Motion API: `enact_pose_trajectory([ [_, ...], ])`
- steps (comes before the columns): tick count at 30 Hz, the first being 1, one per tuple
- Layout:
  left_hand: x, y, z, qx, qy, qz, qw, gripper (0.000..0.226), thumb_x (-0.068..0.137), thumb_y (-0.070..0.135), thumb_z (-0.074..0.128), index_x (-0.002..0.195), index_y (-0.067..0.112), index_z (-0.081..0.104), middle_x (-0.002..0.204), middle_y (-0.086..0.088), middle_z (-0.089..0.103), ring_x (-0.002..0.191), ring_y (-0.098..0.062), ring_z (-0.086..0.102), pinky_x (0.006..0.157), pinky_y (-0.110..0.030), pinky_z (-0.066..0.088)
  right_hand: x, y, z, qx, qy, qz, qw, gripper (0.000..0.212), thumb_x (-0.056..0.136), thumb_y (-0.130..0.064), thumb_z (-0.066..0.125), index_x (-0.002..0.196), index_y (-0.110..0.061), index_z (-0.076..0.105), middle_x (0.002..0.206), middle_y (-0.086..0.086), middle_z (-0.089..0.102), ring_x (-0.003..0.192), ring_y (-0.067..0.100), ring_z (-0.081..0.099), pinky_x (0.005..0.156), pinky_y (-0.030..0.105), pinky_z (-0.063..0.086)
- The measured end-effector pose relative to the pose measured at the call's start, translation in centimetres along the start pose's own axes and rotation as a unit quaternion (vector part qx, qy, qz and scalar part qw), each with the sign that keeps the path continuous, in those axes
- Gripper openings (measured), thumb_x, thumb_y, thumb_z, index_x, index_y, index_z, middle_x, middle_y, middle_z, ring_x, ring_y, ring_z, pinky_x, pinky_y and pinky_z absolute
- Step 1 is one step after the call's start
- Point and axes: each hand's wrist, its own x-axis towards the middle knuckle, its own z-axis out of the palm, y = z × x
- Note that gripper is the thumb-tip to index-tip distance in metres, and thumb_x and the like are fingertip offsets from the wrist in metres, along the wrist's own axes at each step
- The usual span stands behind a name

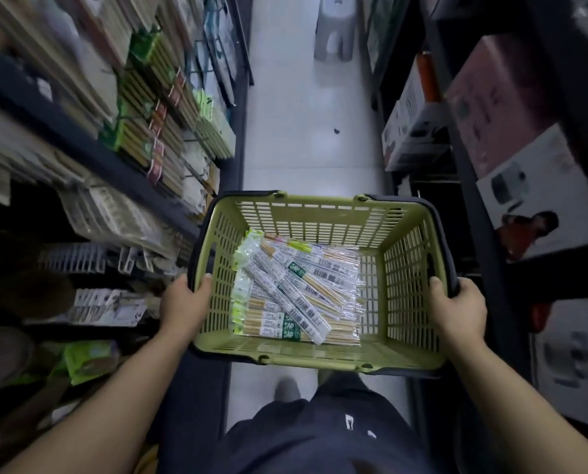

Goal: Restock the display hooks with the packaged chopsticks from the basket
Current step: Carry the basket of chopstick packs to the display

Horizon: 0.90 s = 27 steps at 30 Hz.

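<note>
Inspection: the left grip (183,304) is curling round the green basket (319,213) rim at nine o'clock, thumb inside the wall. The right grip (458,302) is curling round the dark rim at three o'clock. The packaged chopsticks (296,292) are lying heaped on the basket bottom, crowding toward nine o'clock. The display hooks (169,107), carrying hanging packs, are showing at ten o'clock of the basket.

The basket (319,213) hangs over the aisle floor (302,131), chopstick packets (296,292) piled inside. Display hooks (169,107) stand on its left, boxed goods (511,107) on its right.
</note>
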Motion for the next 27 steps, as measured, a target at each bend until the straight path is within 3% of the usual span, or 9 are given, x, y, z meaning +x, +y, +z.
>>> enact_pose_trajectory([
  [4,5.5,6.1,1.4,0.003,0.011,-0.005,1.0,0.03,0.098,0.042,0.061,0.088,0.014,0.065,0.081,-0.012,0.069,0.076,-0.034,0.066,0.073,-0.046,0.058,7.2,-4.8,1.7,-0.003,-0.006,-0.013,1.0,0.021,0.095,-0.034,0.061,0.094,-0.013,0.059,0.081,0.001,0.062,0.076,0.026,0.058,0.067,0.034,0.039],
  [9,12.5,13.3,2.0,-0.009,0.019,-0.006,1.0,0.034,0.097,0.044,0.06,0.088,0.012,0.067,0.082,-0.014,0.07,0.079,-0.036,0.068,0.074,-0.049,0.059,15.7,-12.3,3.4,-0.016,-0.006,-0.029,0.999,0.021,0.096,-0.036,0.06,0.093,-0.015,0.058,0.078,-0.006,0.057,0.067,0.014,0.052,0.061,0.032,0.034],
  [11,15.4,15.8,2.3,-0.012,0.023,-0.016,1.0,0.038,0.097,0.045,0.059,0.096,0.008,0.069,0.087,-0.018,0.07,0.083,-0.039,0.069,0.075,-0.049,0.057,18.9,-15.4,4.3,-0.016,-0.006,-0.037,0.999,0.022,0.097,-0.035,0.06,0.096,-0.013,0.058,0.081,-0.002,0.059,0.072,0.02,0.053,0.065,0.032,0.036],
  [13,18.6,18.3,2.4,-0.017,0.029,-0.017,0.999,0.034,0.097,0.044,0.06,0.09,0.011,0.069,0.08,-0.014,0.07,0.076,-0.036,0.067,0.069,-0.044,0.056,21.9,-18.2,5.4,-0.014,-0.007,-0.043,0.999,0.022,0.097,-0.034,0.061,0.096,-0.012,0.059,0.082,0.0,0.06,0.075,0.024,0.055,0.067,0.033,0.037],
  [17,25.7,23.1,2.9,-0.027,0.031,-0.021,0.999,0.03,0.097,0.037,0.062,0.092,0.008,0.068,0.081,-0.015,0.069,0.077,-0.036,0.066,0.069,-0.042,0.053,27.8,-24.0,8.5,-0.025,-0.013,-0.046,0.999,0.021,0.098,-0.033,0.06,0.093,-0.013,0.059,0.078,-0.004,0.057,0.073,0.023,0.055,0.059,0.032,0.034],
  [21,33.7,27.8,2.9,-0.03,0.021,-0.013,0.999,0.034,0.098,0.034,0.062,0.09,0.002,0.066,0.08,-0.02,0.067,0.076,-0.038,0.066,0.067,-0.045,0.053,33.1,-29.5,12.3,-0.031,-0.007,-0.032,0.999,0.022,0.097,-0.034,0.06,0.096,-0.012,0.061,0.082,-0.001,0.06,0.079,0.027,0.058,0.068,0.035,0.039],
  [24,39.1,31.5,2.4,-0.03,0.021,0.003,0.999,0.03,0.097,0.035,0.064,0.084,0.008,0.066,0.075,-0.014,0.066,0.076,-0.036,0.065,0.065,-0.04,0.049,36.6,-33.9,14.6,-0.032,-0.001,-0.025,0.999,0.024,0.097,-0.036,0.059,0.098,-0.012,0.062,0.085,0.0,0.062,0.086,0.032,0.062,0.07,0.037,0.043],
  [27,44.1,35.2,1.7,-0.018,0.015,0.005,1.0,0.029,0.098,0.035,0.061,0.087,0.009,0.067,0.078,-0.014,0.067,0.076,-0.036,0.065,0.067,-0.04,0.049,40.2,-38.1,16.7,-0.044,0.004,-0.011,0.999,0.041,0.098,-0.039,0.057,0.117,-0.003,0.061,0.106,0.015,0.067,0.101,0.039,0.064,0.084,0.042,0.051],
])
